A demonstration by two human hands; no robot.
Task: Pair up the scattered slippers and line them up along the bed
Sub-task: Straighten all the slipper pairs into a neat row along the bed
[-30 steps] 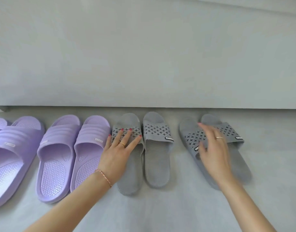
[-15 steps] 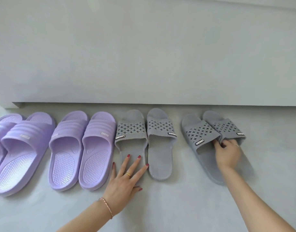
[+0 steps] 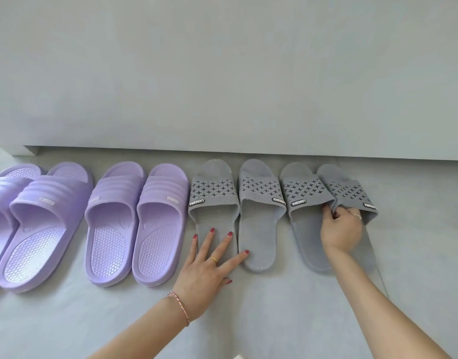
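Note:
Slippers stand in a row on the floor, toes toward the white bed side (image 3: 222, 86). From the left come a purple pair (image 3: 41, 224) partly cut by the frame edge, a second purple pair (image 3: 137, 224), a grey pair (image 3: 235, 203) and a second grey pair (image 3: 321, 200). My left hand (image 3: 209, 263) lies flat, fingers spread, on the heel of the first grey pair's left slipper. My right hand (image 3: 342, 229) pinches the inner strap edges of the second grey pair, holding both slippers together.
Pale grey floor (image 3: 274, 320) extends in front of the row and to the right of the last pair. The bed's lower edge (image 3: 248, 151) runs just beyond the slipper toes.
The right hand has drawn the second grey pair left, close beside the first grey pair. The left hand has slid back from the strap to the heel. The view shifted left.

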